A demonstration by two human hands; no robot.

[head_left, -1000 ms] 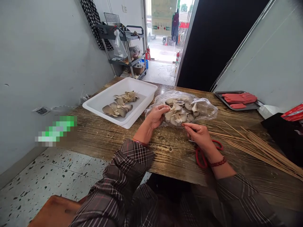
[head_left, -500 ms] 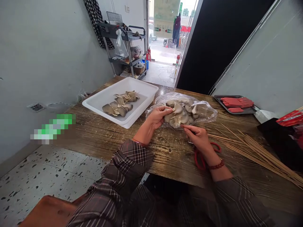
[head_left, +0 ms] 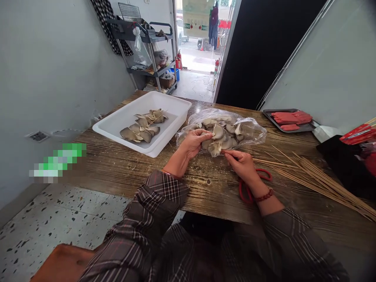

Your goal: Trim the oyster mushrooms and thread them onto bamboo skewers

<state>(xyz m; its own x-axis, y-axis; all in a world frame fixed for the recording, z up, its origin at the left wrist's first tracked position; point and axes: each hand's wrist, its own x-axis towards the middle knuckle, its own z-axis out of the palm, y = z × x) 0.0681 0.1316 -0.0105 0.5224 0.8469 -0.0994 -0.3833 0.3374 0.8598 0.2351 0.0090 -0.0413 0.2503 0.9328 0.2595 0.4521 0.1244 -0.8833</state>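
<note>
My left hand (head_left: 194, 142) is closed in a pinch on the edge of a grey-brown oyster mushroom (head_left: 218, 132). My right hand (head_left: 243, 164) pinches a thin bamboo skewer, mostly hidden by the fingers, whose tip points at another mushroom piece (head_left: 215, 148) beside the left fingertips. I cannot tell how far it goes in. Behind both hands lies a clear plastic bag (head_left: 255, 133) with more oyster mushrooms. Red-handled scissors (head_left: 246, 192) rest partly under my right wrist. Left of the hands, a white plastic tub (head_left: 122, 144) holds several skewered mushrooms (head_left: 141, 131).
Loose bamboo skewers (head_left: 317, 176) fan across the table's right side. Beyond them stand a black box (head_left: 331, 160) with red packets and a dark tray (head_left: 305, 127) of pinkish-red pieces. A grey shelf cart (head_left: 152, 58) stands near the doorway.
The view has shifted slightly, so everything appears a little higher and further left. Both hands keep their hold, and the right fingers remain close to the mushroom piece.
</note>
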